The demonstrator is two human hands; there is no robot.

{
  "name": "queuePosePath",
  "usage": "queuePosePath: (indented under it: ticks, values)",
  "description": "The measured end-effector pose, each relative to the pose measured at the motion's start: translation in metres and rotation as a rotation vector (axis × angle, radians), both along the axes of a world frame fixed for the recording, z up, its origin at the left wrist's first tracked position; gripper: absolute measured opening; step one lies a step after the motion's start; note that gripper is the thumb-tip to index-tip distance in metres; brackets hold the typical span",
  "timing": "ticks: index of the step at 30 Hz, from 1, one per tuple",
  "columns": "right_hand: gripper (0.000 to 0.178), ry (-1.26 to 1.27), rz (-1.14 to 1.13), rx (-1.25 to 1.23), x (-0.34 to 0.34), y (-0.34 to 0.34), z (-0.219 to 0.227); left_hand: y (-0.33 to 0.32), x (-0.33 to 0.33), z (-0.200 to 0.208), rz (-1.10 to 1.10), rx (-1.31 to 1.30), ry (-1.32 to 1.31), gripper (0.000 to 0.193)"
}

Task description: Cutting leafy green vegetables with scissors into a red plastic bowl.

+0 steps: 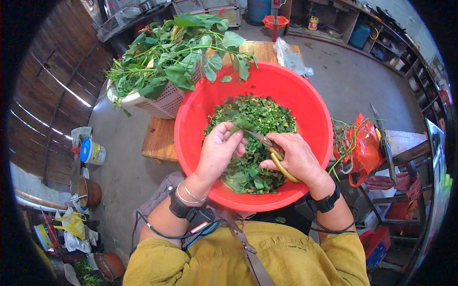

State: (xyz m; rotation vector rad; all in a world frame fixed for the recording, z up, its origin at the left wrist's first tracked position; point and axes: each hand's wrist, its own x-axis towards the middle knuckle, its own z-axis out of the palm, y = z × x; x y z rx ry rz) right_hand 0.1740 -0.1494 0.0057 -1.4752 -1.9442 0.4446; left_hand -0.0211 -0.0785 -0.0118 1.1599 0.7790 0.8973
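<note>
My left hand point(223, 148) pinches a few green leaves point(242, 124) over a large red basin point(318, 114). In my right hand point(296, 157) is a pair of scissors point(278, 159) with yellow handles. Their blades point up and left, reaching the leaves by my left fingertips. Below both hands, chopped greens point(260, 178) cover the bottom of the basin. Whether the blades are closed on the leaves is hard to make out.
A pale plastic basket point(167, 101) heaped with leafy stems point(179, 59) stands at the far left of the basin, by a wooden table point(160, 138). On the right, a red plastic bag point(366, 148) and loose stems lie beside a wooden rack. A white bucket point(98, 155) stands on the floor at left.
</note>
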Motion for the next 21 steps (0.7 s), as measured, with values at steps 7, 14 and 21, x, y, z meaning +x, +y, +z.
queuePosePath:
  ticks: [7, 14, 21]
  values:
    - [0.053, 0.099, -0.123, -0.064, -0.0012, -0.0002, -0.0032, 0.0001, 0.0009, 0.0042, 0.082, 0.022, 0.08, 0.016]
    - [0.053, 0.045, -0.022, -0.022, -0.0005, 0.0003, -0.0003, 0.0006, -0.0003, 0.0024, 0.062, 0.042, -0.029, 0.014]
    - [0.057, 0.005, -0.01, -0.043, -0.0003, -0.0016, -0.0009, -0.0006, -0.0022, 0.0009, 0.028, 0.043, 0.011, 0.011]
